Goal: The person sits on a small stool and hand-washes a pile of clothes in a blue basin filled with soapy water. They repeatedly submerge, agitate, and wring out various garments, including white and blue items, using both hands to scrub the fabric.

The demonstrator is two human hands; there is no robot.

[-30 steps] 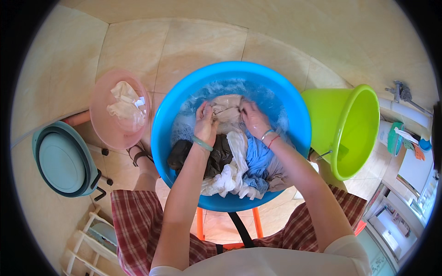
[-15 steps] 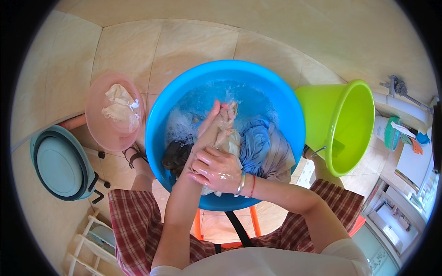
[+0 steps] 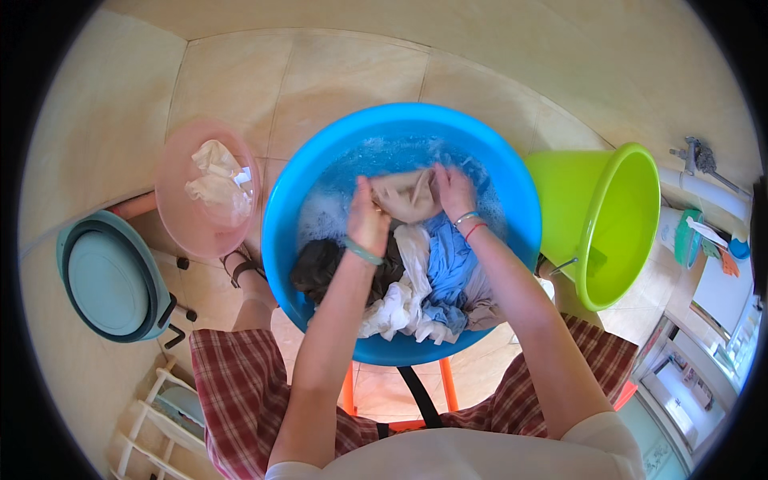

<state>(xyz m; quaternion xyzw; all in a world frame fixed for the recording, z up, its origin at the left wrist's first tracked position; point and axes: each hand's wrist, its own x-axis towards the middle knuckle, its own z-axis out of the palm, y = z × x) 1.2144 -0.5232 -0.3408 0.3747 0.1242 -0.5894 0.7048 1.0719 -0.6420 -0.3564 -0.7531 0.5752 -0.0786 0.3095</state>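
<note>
Beige cloth (image 3: 404,198) stretches between my two hands, just above the soapy water (image 3: 404,152) in the far half of the big blue basin (image 3: 416,353). My left hand (image 3: 369,220) is closed on the cloth's left edge, thumb side up, its fingertips slightly blurred. My right hand (image 3: 456,192) has its fingers bent over the opposite edge, gripping it near the upper corner; how tightly either one squeezes, I cannot tell. On my left wrist sits a green bangle (image 3: 364,252); on my right are a silvery bracelet (image 3: 466,217) and a red string (image 3: 475,230).

Nearer to me, wet laundry is heaped against the basin's near side: a dark garment (image 3: 316,268) on the left, a white garment (image 3: 412,254) in the middle, a light blue garment (image 3: 450,268) touching it, and a greyish-mauve piece (image 3: 482,308) at the right. Foam (image 3: 320,216) gathers along the left wall.

To the left of the basin stands a translucent pink tub (image 3: 172,192) with cream cloth (image 3: 214,190) inside, and nearer me a grey-green tub (image 3: 108,280). Just beside the basin on the right, a lime-green bucket (image 3: 560,188) tilts toward me. My plaid shorts (image 3: 240,384) show on both sides, below the basin.
</note>
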